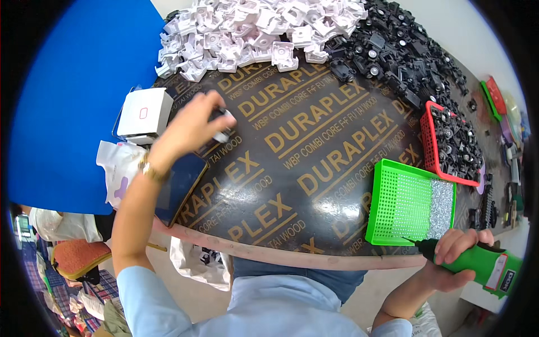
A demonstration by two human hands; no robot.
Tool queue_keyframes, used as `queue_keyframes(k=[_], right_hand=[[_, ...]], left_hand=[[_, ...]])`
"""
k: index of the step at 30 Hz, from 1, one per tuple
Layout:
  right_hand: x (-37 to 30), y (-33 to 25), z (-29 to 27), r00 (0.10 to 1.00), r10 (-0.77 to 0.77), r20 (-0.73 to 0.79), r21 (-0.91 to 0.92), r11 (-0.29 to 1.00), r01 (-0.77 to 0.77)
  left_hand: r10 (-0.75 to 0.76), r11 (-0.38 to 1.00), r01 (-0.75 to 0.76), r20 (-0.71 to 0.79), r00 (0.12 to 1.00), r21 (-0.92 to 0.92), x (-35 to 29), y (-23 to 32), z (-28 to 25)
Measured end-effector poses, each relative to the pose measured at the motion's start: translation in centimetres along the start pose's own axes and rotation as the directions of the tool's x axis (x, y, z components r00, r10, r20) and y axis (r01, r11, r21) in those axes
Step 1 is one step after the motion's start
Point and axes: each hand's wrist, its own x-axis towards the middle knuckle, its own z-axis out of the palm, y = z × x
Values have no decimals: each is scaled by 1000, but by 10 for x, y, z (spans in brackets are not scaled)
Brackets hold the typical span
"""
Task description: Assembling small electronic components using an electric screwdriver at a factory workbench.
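Note:
My left hand (193, 123) is closed around a small black and white plastic part (223, 133), just above the left side of the table; motion blurs it and the fingers hide much of it. At the lower right my right hand (449, 253) grips a green electric screwdriver (483, 265) with a black nose. Its thin bit points left, at the near edge of a green perforated tray (379, 205). Small silver screws (442, 208) fill the right end of that tray.
White plastic parts (252, 33) are heaped at the back, beside a pile of black parts (387, 50). A red basket (429, 140) of black parts stands behind the tray. On the left are a white box (143, 112), a dark blue flat case (182, 185) and a plastic bag (117, 168).

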Motion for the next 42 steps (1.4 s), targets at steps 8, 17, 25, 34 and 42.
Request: queue_keyframes(k=[8, 17, 25, 34, 42], right_hand=[[14, 8, 25, 997, 31, 68, 118, 992, -39], [24, 13, 53, 989, 46, 143, 261, 962, -83], [21, 20, 57, 970, 53, 239, 274, 954, -120], [22, 26, 57, 967, 23, 252, 288, 953, -98], [21, 22, 61, 975, 111, 194, 249, 956, -159]], left_hand=[[252, 919, -220, 57, 966, -327, -63, 80, 41], [516, 815, -540, -160, 841, -210, -55, 101, 58], [494, 829, -473, -7, 870, -297, -51, 103, 57], [450, 863, -469, -138, 882, -186, -57, 103, 71], [436, 870, -449, -109, 893, -201, -54, 112, 69]])
